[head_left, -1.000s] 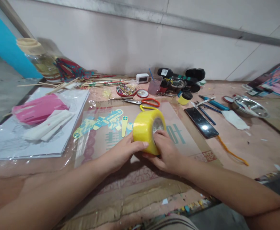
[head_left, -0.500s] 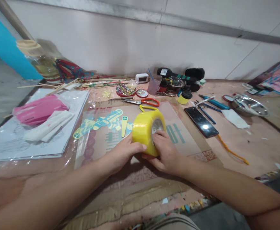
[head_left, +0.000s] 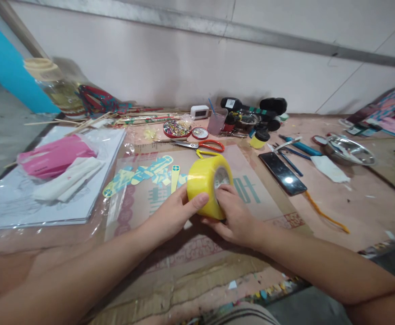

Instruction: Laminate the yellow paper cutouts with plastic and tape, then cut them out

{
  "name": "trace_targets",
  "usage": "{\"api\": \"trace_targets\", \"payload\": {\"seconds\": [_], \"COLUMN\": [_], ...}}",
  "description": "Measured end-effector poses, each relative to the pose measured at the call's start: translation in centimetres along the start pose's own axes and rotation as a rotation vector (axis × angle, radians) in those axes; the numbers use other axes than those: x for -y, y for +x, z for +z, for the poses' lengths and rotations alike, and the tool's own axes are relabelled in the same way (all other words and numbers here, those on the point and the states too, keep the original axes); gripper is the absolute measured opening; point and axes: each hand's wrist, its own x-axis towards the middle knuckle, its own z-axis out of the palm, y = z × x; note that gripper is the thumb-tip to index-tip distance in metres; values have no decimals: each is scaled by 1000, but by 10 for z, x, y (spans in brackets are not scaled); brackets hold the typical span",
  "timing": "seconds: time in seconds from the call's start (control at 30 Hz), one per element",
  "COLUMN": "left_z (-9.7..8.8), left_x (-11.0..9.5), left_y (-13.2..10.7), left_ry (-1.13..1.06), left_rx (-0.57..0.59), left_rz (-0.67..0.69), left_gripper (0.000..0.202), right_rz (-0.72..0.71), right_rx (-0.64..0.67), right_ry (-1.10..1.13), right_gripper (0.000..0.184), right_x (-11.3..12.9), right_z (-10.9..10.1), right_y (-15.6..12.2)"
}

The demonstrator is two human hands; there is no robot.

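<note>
"So, from the head camera, how is the yellow tape roll (head_left: 200,180) being held?"

"Pinched from both sides. The left hand (head_left: 179,210) lays its thumb across the outer face; its other fingers are mostly hidden behind. The right hand (head_left: 236,214) hooks into the core and under the lower rim, probably because a roll that wide would slip from a one-sided grip."

"And where is it?"

"Over the printed sheet (head_left: 248,164), midway between the front and back edges of the table (head_left: 329,203). I can't tell whether its underside touches the sheet."

"Why are the scissors (head_left: 211,145) there?"

"They lie just beyond the roll, on the back-edge side, likely to be handy yet not under the wrists. The patterned strips (head_left: 175,176) lie left of the roll, near the left hand, perhaps to be kept together."

"What about the rest?"

"The bead dish (head_left: 177,135) and plastic cup (head_left: 218,122) stand towards the back edge, presumably out of reach of elbows. The phone (head_left: 282,174) lies to the right, apart from both hands."
</note>
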Motion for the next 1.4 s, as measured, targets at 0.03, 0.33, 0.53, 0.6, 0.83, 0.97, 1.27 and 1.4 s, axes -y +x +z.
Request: {"api": "trace_targets", "payload": {"seconds": [0.03, 0.33, 0.53, 0.6, 0.83, 0.97, 1.27, 1.4], "left_z": [1, 1, 0, 0, 7, 17, 15, 10], "left_x": [-3, -1, 6, 6, 4, -3, -2, 5], "left_y": [-1, 0, -1, -1, -1, -2, -5, -4], "left_ry": [1, -184, -163, -143, -258, -339, -360, -245], "left_rx": [-3, 48, 32, 54, 50, -15, 1, -18], "left_rz": [5, -26, -45, -44, -46, -70, -77, -8], "left_gripper": [63, 51, 45, 42, 36, 36, 38, 46], "right_rz": [-2, 5, -16, -17, -13, -6, -6, -11], "right_rx": [-8, -34, -10, -4, 10, -3, -22, -34], "right_ry": [8, 59, 26, 21, -3, -12, 21, 37], "right_gripper": [20, 19, 15, 14, 14, 13, 16, 17], "right_x": [0, -1, 1, 2, 0, 0, 2, 0], "right_z": [0, 0, 0, 0, 5, 7, 4, 5], "right_y": [0, 0, 1, 2, -3, -4, -1, -2]}}
